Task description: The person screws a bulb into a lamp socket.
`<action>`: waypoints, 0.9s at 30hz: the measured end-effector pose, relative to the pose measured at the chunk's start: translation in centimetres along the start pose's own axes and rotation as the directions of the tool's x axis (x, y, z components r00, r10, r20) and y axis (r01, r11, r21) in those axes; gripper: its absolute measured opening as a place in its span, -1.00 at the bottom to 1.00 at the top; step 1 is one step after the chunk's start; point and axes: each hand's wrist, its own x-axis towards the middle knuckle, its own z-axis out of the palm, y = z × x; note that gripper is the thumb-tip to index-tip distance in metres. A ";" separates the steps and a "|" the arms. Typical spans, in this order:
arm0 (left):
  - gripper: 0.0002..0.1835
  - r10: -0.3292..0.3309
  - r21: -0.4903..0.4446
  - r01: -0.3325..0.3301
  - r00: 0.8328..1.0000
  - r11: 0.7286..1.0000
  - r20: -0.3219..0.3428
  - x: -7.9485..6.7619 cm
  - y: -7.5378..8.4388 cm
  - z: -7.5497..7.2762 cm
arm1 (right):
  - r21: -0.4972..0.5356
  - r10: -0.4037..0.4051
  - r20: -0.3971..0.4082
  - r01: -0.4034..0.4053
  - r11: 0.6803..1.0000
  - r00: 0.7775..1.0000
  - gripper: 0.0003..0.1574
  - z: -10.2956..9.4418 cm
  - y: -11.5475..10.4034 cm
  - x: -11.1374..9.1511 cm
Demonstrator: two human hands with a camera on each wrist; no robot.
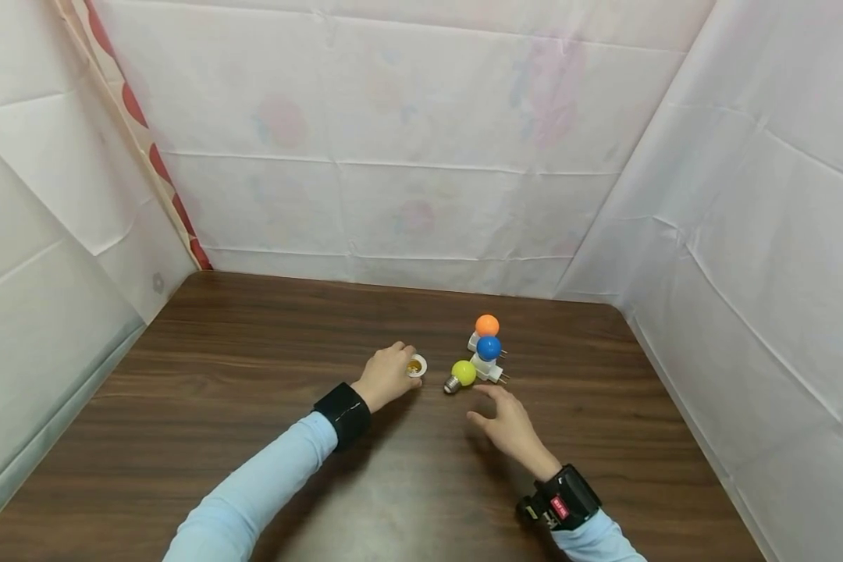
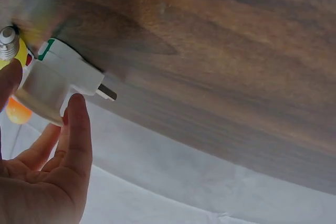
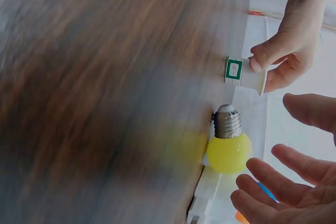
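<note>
My left hand pinches a white plug-in lamp socket on the tabletop, thumb on one side and fingers on the other. Its round opening faces up in the head view, a brass-coloured contact inside. The left wrist view shows its metal prongs and a green-framed switch. To the right lies a yellow light bulb, its silver screw base pointing toward the socket. My right hand hovers near this bulb with fingers spread, holding nothing; the right wrist view shows a gap between thumb and fingers.
Behind the yellow bulb, a blue bulb and an orange bulb sit in white plug-in sockets, prongs pointing right. White sheets enclose the dark wooden table at the back and both sides.
</note>
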 end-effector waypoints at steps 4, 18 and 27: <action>-0.52 0.012 -0.039 -0.012 1.000 0.999 -0.017 0.2 -0.3 0.6 | 0.015 -0.008 0.017 0.008 1.000 1.000 -0.46 0.3 0.0 0.0; -0.55 0.010 -0.166 -0.009 1.000 0.986 0.003 -0.7 -0.8 0.5 | 0.048 -0.012 0.058 0.009 0.999 0.998 -0.49 0.6 -0.2 -0.2; -0.51 0.148 -0.255 -0.121 0.985 0.959 0.089 -3.3 -0.2 -2.1 | 0.331 0.026 0.122 -0.065 0.941 0.992 -0.53 0.7 -0.5 0.2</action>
